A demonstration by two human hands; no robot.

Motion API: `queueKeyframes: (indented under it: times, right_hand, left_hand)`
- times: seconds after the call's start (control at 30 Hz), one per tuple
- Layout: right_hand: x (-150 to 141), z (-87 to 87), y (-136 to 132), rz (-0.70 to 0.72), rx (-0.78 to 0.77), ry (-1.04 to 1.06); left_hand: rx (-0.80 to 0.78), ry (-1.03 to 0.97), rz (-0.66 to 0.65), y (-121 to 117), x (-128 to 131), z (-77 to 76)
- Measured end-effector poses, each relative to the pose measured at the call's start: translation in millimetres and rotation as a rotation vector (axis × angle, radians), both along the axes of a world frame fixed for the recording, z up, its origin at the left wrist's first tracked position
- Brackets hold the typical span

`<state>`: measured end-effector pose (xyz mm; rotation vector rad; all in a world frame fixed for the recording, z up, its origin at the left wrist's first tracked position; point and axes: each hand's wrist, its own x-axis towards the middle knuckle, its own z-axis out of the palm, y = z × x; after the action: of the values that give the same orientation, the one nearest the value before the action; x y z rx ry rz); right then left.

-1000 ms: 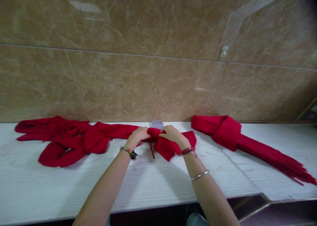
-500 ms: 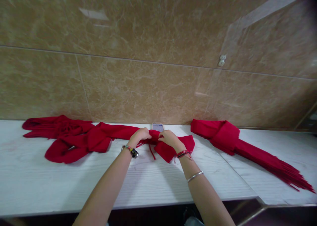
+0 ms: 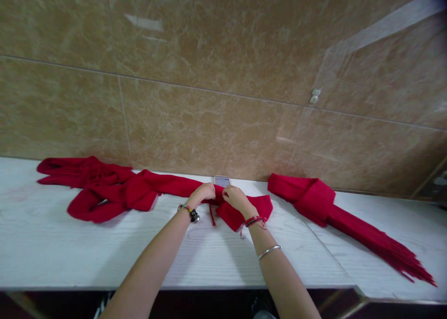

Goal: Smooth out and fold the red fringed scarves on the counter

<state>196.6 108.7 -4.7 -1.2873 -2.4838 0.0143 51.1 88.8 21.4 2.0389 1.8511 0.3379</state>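
A long red scarf [image 3: 178,185] lies along the white wood-grain surface, its folded, flared end [image 3: 260,206] at the right. Near that end, my left hand [image 3: 204,193] has its fingers curled down into the cloth. Beside it my right hand [image 3: 236,199] pinches the scarf, a small stretch of red showing between the two. Thin red strands [image 3: 212,215] hang below the left hand. My fingertips are partly hidden by my hands. Toward the left the cloth runs into a loop [image 3: 94,207]; whether this is the same scarf I cannot tell.
A phone [image 3: 222,181] with a lit screen lies behind my hands, by the brown marbled wall [image 3: 195,123]. Another folded red scarf with fringe [image 3: 317,202] lies at the right. More bunched red cloth [image 3: 87,170] is at the far left. The surface's front edge [image 3: 209,287] runs below my forearms.
The view has shifted and tilted slightly. Both hands stay on the same part of the scarf, now a little closer together, with the left fingers more tucked into the cloth.
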Motion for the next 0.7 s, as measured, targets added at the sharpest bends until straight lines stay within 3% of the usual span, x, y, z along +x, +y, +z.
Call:
queueKeyframes:
  times: [0.13, 0.4, 0.57, 0.7]
  right_hand:
    - [1.4, -3.1, 7.9, -0.024, 0.046, 0.131]
    - [7.9, 6.8, 21.6, -0.039, 0.167, 0.466]
    - [12.7, 21.2, 21.5, -0.01, 0.222, 0.602]
    - [16.9, 34.7, 15.6, 0.02, 0.246, 0.666]
  left_hand:
    - [-0.027, 0.034, 0.07, -0.8, -2.5, 4.3]
    - [0.245, -0.015, 0.26, 2.4, 1.2, 3.3]
    - [0.435, -0.133, 0.124, 6.9, -1.5, 18.1]
    - [0.477, -0.232, -0.066, 1.2, -13.7, 37.3]
